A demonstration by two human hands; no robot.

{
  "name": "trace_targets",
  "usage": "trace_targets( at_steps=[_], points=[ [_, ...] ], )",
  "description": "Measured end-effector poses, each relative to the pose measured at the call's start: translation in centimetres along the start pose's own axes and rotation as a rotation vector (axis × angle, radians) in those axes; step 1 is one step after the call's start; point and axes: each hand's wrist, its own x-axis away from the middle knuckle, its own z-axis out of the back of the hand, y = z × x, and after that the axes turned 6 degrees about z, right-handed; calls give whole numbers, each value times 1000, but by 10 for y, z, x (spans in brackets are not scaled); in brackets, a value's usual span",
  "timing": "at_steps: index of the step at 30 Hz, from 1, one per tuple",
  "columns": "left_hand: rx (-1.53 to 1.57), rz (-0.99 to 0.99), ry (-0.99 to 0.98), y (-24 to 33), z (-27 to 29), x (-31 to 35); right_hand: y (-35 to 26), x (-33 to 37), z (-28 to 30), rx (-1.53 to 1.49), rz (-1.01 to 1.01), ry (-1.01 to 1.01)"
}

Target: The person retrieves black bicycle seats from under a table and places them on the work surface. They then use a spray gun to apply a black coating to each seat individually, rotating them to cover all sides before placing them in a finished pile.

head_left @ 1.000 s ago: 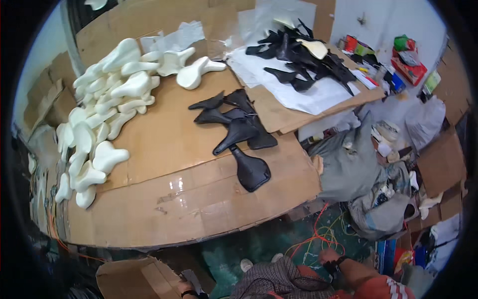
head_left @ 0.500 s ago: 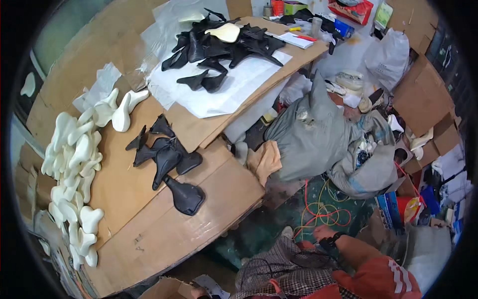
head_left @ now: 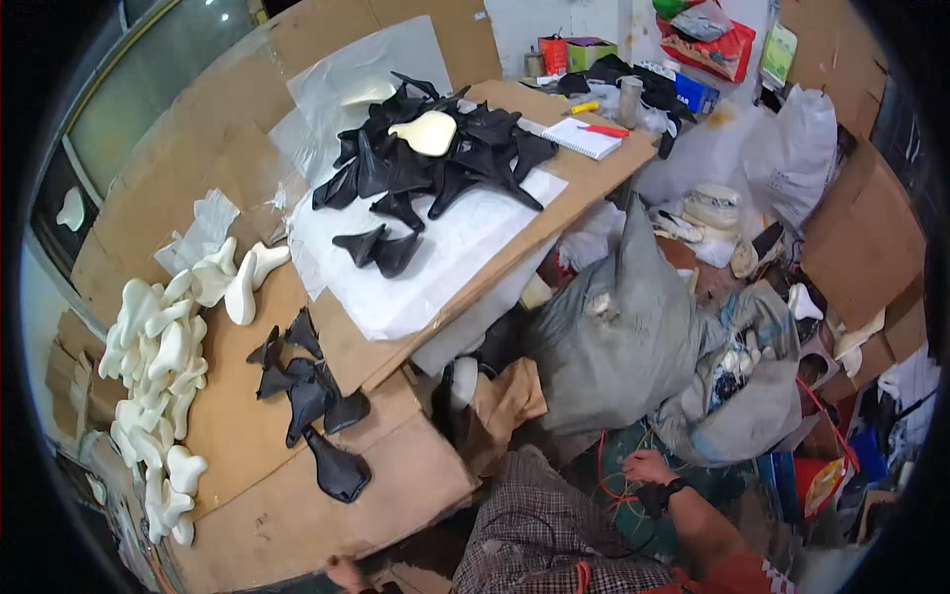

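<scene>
My right hand point(head_left: 648, 466), a dark watch on its wrist, hangs low over the floor beside a red cord point(head_left: 604, 465). Its fingers look curled together, with no object visible in them. At the lower edge my left hand point(head_left: 345, 573) shows only in part, close to the near edge of a cardboard-covered bench point(head_left: 277, 530); its fingers are too small to read. On that bench lie several black saddle-shaped covers point(head_left: 337, 465) and a heap of cream foam saddle pads point(head_left: 148, 337). More black covers point(head_left: 396, 168) are piled on white sheeting, with one cream pad point(head_left: 426, 133) on top.
Large grey sacks point(head_left: 618, 337) and a crumpled brown paper piece point(head_left: 508, 414) crowd the floor right of the bench. A notepad point(head_left: 584, 139) with a red pen lies at the raised board's far end. Cardboard boxes point(head_left: 861, 198) stand at right.
The view has shifted, so the benches sit lower in it. My left hand now shows more at the lower edge, near the bench. My right hand remains low over the floor.
</scene>
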Motion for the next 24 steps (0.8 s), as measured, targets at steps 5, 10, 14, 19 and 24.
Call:
trace_targets(
  at_steps=[5, 10, 14, 19, 24],
  points=[
    [-28, -179, 237, 164, -53, -3, -102, -81, -3, 122, 346, -83],
    [-19, -191, -91, 317, -110, 85, -172, -121, 0, 517, 425, -58],
    [52, -695, -288, 369, -192, 127, -105, -95, 95, 340, 310, 239],
    [-98, -711, -557, 391, -237, 208, 69, 5, 187, 428, -145, 592],
    [-15, -694, -984, 352, -293, 303, 301, 178, 156, 1300, -334, 115]
  ],
)
